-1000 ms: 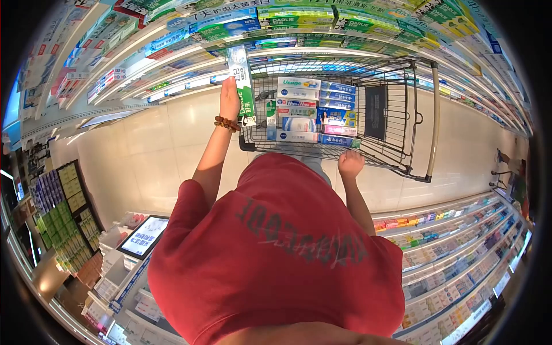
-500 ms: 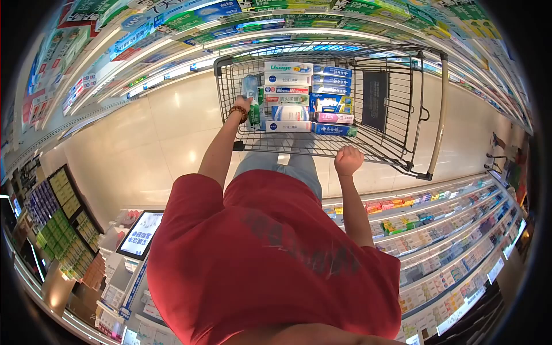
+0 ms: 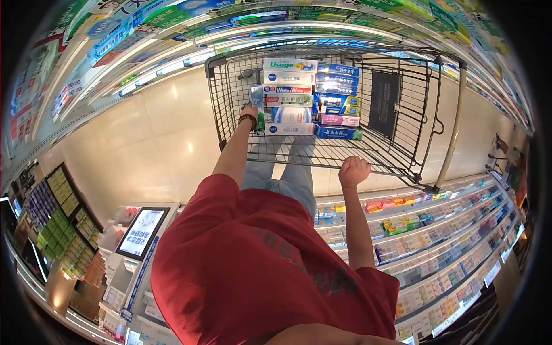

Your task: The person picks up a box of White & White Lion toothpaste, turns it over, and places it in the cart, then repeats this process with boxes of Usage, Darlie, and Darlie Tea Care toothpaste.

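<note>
A black wire shopping cart [image 3: 270, 150] stands in front of me with two columns of toothpaste boxes in it. The left column has a white and green Usage box [image 3: 290, 64] at its far end and a white box [image 3: 288, 129] nearest me. Blue boxes [image 3: 337, 133] fill much of the right column. My left hand [image 3: 249, 111], with a beaded bracelet on the wrist, is closed on a light blue and green box [image 3: 257, 103] beside the left column. My right hand [image 3: 354, 171] is closed round the cart's near rim.
Shelves of packaged goods [image 3: 241, 29] run beyond the cart, and lower shelves [image 3: 437, 236] stand at the right. A display screen [image 3: 141, 233] is at the lower left. Far right, a person [image 3: 502, 145] is partly visible. Pale floor tiles [image 3: 167, 123] lie left of the cart.
The light blue and green box in my left hand now stands close along the left column. The cart appears slightly shifted and larger in view, with my right hand still on its rim.
</note>
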A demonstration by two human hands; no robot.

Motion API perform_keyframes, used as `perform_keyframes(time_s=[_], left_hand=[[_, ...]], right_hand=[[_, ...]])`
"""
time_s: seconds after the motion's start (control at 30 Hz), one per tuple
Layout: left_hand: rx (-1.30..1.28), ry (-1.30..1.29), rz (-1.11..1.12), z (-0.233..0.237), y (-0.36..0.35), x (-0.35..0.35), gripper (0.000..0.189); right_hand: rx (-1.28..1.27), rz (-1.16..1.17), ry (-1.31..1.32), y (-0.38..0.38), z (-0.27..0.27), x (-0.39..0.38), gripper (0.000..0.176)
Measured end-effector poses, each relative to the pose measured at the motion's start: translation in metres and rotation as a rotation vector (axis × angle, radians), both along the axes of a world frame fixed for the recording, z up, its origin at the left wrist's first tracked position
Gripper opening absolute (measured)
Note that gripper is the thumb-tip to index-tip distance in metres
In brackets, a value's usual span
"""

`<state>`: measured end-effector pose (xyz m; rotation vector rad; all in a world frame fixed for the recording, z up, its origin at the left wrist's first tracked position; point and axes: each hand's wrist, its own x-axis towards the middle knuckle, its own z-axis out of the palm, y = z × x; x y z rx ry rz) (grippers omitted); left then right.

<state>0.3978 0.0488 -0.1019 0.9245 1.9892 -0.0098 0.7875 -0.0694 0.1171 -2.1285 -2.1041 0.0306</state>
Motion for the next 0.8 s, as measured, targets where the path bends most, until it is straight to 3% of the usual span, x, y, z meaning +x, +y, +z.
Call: perform_keyframes(time_s=[0.13,0.27,0.4,0.43,0.53,0.57,0.6,0.67,0.7,0.8], left_hand=[[-0.006,0.074,0.085,-0.026,-0.004,0.006,0.041],[-0.124,-0.088,0.105,-0.047,-0.007,-0.004,0.05],[-0.244,-0.086,0.241,0.007,0.004,0.005,0.055],[-0.229,0.078,0.204,-0.033,-0.007,0.002,0.056],[-0.287,0.143,-0.109,0.026,-0.002,-0.003,0.053],[-0.28,0.022,-0.526,0.06,0.005,-0.01,0.045],[-0.271,-0.047,-0.496,0.081,0.002,-0.012,0.039],[-0.06,-0.142,-0.662,0.137,-0.01,-0.018,0.04],[-0.023,-0.18,-0.699,0.132,-0.023,-0.027,0.042],[-0.144,-0.042,-0.791,0.209,-0.057,-0.022,0.041]], right_hand=[[-0.009,0.006,-0.027,0.0,0.001,0.0,0.019],[-0.013,0.016,-0.009,0.0,0.001,0.0,0.02],[-0.031,0.018,-0.012,-0.002,0.001,0.002,0.017],[-0.017,0.018,-0.008,-0.002,0.001,0.002,0.017],[0.04,0.032,0.016,-0.001,0.001,0.002,0.017],[0.073,0.047,0.003,-0.001,0.004,0.001,0.018],[0.082,0.047,-0.01,-0.002,0.006,0.003,0.019],[0.092,0.047,-0.024,-0.003,0.006,0.001,0.02],[0.083,0.04,-0.029,-0.004,0.006,0.0,0.02],[0.077,0.03,-0.035,0.004,0.01,0.0,0.022]])
